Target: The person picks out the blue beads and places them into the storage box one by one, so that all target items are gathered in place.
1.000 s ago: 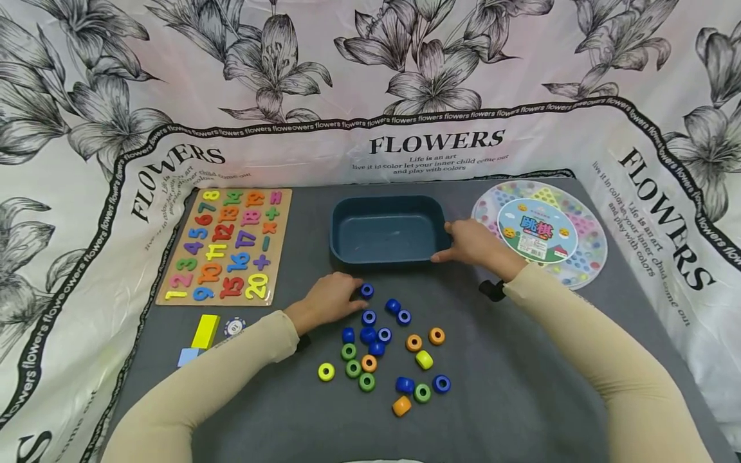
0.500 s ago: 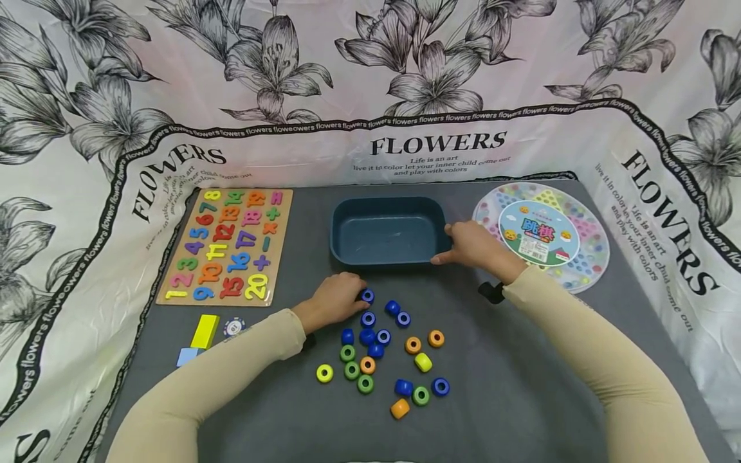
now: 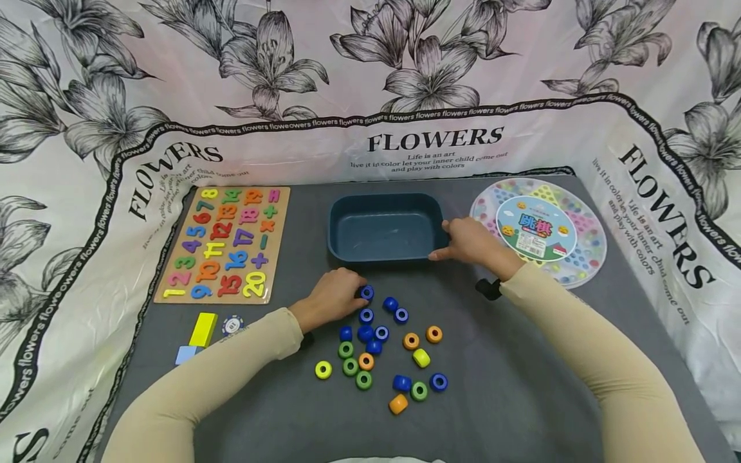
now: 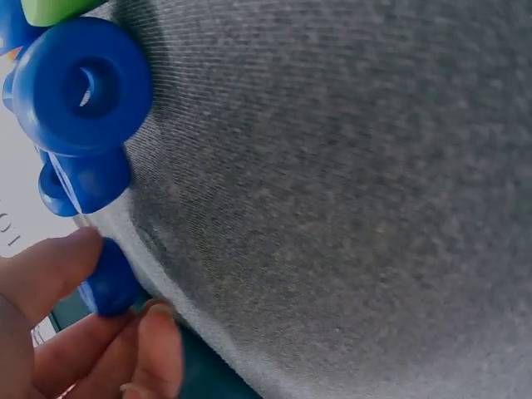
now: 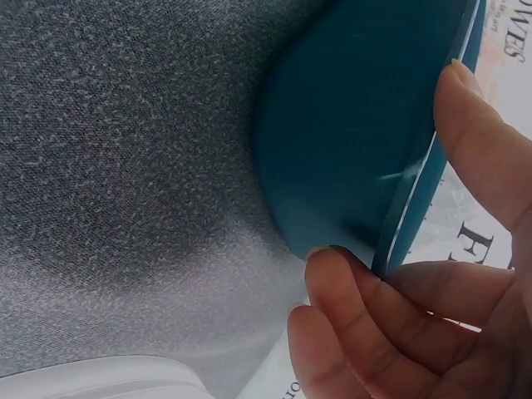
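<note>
In the head view, my left hand (image 3: 331,297) is at the front of a dark teal plastic box (image 3: 386,258). Its thumb and fingertips pinch a blue pony bead (image 4: 113,278), which shows between them in the left wrist view. More blue beads (image 4: 83,87) lie close to the thumb. My right hand (image 3: 471,243) holds the box by its right end; in the right wrist view the thumb (image 5: 470,133) is at the rim and curled fingers lie against the outer wall. The box's inside shows bare. Blue, green, orange and yellow beads (image 3: 363,381) lie scattered in front of it.
A number puzzle board (image 3: 278,244) lies at the left, with yellow and light blue blocks (image 3: 202,330) and a poker chip (image 3: 233,325) before it. Right of the box is a round Chinese checkers board (image 3: 590,238). A flower-printed cloth (image 3: 312,154) hangs behind the grey table (image 3: 492,411).
My left thumb and fingers have closed on the blue bead, after standing apart around it. My right hand stays on the box, and the other beads have not visibly shifted on the table.
</note>
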The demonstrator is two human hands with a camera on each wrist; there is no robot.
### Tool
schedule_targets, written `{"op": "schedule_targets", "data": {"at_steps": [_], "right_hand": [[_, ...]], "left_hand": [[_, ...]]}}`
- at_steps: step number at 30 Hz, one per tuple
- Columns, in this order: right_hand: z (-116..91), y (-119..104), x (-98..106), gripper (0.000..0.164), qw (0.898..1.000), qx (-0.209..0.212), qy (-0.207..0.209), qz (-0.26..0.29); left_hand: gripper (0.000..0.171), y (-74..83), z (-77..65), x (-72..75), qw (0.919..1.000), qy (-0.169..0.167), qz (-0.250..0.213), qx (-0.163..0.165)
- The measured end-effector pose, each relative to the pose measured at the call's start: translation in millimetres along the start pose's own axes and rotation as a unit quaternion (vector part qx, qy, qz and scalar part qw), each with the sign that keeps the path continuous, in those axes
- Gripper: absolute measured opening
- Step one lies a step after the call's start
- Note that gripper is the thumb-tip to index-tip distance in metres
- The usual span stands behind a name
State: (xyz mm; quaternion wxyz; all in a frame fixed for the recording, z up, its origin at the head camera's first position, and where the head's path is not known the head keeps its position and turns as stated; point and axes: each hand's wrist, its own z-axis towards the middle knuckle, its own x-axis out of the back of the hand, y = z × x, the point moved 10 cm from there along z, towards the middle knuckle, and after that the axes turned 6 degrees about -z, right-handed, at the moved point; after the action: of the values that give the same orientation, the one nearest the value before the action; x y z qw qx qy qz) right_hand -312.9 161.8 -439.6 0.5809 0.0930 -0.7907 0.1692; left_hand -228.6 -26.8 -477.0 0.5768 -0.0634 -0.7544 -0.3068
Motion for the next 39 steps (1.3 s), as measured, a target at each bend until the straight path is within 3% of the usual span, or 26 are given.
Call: {"op": "schedule_targets", "data": {"at_steps": [7,19,22,26,31,34,39], "right_hand": [[2.5,2.8,-1.4,0.089,1.0,-0.005,-0.007,0.003],[3.9,4.4,0.4,0.091,1.0,-0.02,-0.008,0.01],[2.4,4.8,-0.7,0.091,1.0,-0.022,-0.007,0.009],[-0.8,6.5,-4.6,0.09,1.0,-0.022,-0.008,0.007],[-1.7,5.8,-5.0,0.087,1.0,-0.018,-0.002,0.004],[-0.5,4.3,-3.8,0.087,1.0,-0.014,0.001,-0.001],[1.7,5.3,-4.0,0.089,1.0,-0.021,-0.008,-0.005]], "left_hand": [[0.024,-1.7,2.1,-5.6,0.9998,-0.013,0.018,0.001],[0.024,7.1,3.8,-1.6,0.9988,0.029,0.015,-0.038],[0.029,11.4,2.0,15.2,0.997,0.057,-0.004,-0.052],[0.032,15.1,7.4,56.8,0.9912,0.108,-0.026,-0.072],[0.036,0.0,34.1,99.4,0.9921,0.118,-0.025,-0.034],[0.035,-11.5,51.1,110.0,0.9946,0.101,-0.023,-0.004],[0.034,-20.4,73.7,113.4,0.9969,0.072,-0.025,0.023]]}}
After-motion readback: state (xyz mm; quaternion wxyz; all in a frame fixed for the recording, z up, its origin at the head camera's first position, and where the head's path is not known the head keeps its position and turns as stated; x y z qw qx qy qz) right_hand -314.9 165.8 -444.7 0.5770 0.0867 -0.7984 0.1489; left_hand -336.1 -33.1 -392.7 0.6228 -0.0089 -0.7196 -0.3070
